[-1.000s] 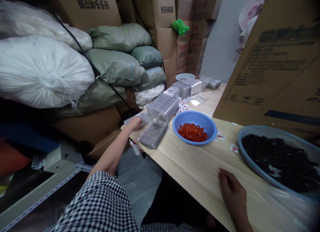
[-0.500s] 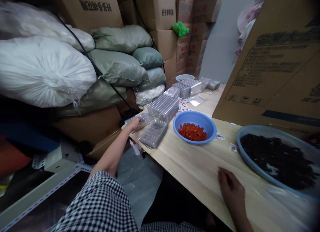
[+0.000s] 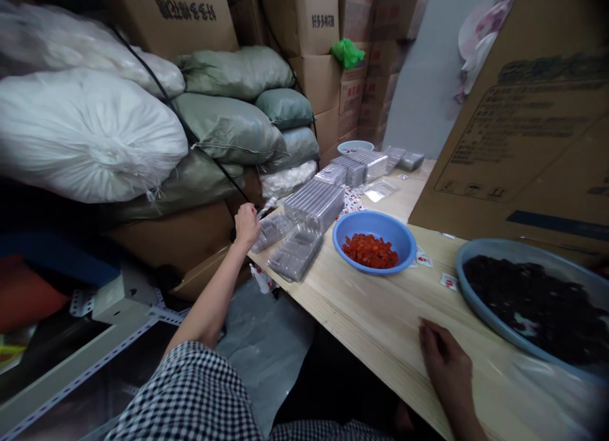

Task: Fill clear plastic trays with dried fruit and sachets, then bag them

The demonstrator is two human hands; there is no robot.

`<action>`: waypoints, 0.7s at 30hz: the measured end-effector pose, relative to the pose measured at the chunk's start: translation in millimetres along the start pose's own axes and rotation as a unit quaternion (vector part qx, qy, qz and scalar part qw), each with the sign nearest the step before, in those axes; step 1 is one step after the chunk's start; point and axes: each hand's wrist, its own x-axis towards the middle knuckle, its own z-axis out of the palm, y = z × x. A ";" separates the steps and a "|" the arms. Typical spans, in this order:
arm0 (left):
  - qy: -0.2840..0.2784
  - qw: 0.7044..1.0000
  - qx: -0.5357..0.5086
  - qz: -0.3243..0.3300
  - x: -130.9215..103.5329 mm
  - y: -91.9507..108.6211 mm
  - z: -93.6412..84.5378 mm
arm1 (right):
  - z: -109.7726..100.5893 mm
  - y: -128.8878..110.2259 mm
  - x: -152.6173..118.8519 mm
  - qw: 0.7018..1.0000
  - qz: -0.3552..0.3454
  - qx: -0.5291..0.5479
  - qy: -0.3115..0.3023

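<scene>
My left hand (image 3: 247, 226) is raised at the table's left edge, its fingers pinched on the edge of a clear plastic box, seen only as a thin pale strip. Below and beside it lies another clear plastic box (image 3: 275, 230). Close by is a short stack of flat clear boxes (image 3: 295, 254), with a long row of upright clear boxes (image 3: 314, 203) behind. My right hand (image 3: 447, 365) rests on the table, fingers curled in with nothing visible in them. Between the hands stands a blue bowl (image 3: 339, 243) holding orange-red dried pieces (image 3: 371, 250).
A large basin (image 3: 469, 295) of dark pieces stands at the right, before a cardboard carton (image 3: 523, 143). Small printed packets (image 3: 448, 281) lie on the wooden table (image 3: 352, 308). Stuffed sacks (image 3: 228, 127) and stacked cartons line the left. A metal frame (image 3: 118, 365) stands lower left.
My left hand has risen from the clear plastic boxes and turned upward, lifting a thin clear edge. The right hand stays in place on the table. The view has shifted slightly.
</scene>
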 end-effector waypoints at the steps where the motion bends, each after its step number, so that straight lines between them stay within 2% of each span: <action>1: 0.032 0.998 -0.053 0.006 -2.5 8.1 -14.8 | 1.6 -0.3 0.4 1.000 0.000 0.004 0.001; 3: 0.060 0.982 -0.175 0.037 -12.9 30.8 -47.3 | 3.9 -4.5 0.4 1.000 -0.001 0.011 0.000; 5: 0.019 0.960 -0.269 0.076 -30.8 62.1 -78.8 | 1.7 -14.3 -2.7 1.000 -0.007 0.021 0.020; 7: -0.082 0.928 -0.347 0.111 -53.9 99.3 -101.4 | -8.3 -29.4 -11.8 0.997 -0.034 0.026 0.065; 9: -0.225 0.879 -0.395 0.146 -79.3 139.5 -106.4 | -25.2 -49.0 -28.6 0.990 -0.087 0.006 0.114; 11: -0.375 0.813 -0.400 0.196 -104.5 181.4 -88.6 | -43.4 -70.1 -51.3 0.979 -0.149 -0.038 0.136; 13: -0.489 0.756 -0.350 0.261 -128.1 224.6 -51.4 | -55.0 -87.4 -73.7 0.966 -0.210 -0.094 0.118; 14: -0.526 0.741 -0.296 0.294 -139.0 246.5 -29.1 | -56.6 -92.7 -82.3 0.958 -0.242 -0.126 0.088; 16: -0.554 0.737 -0.161 0.351 -159.9 288.5 14.2 | -51.7 -93.7 -90.5 0.936 -0.295 -0.192 -0.007; 18: -0.545 0.739 -0.104 0.382 -179.5 323.7 46.2 | -40.8 -82.3 -86.9 0.915 -0.310 -0.241 -0.097; 19: -0.535 0.743 -0.092 0.392 -188.3 336.7 56.0 | -35.2 -73.4 -82.3 0.909 -0.304 -0.256 -0.123; 21: -0.506 0.756 -0.084 0.406 -201.7 351.2 64.1 | -26.4 -54.7 -72.1 0.912 -0.278 -0.269 -0.137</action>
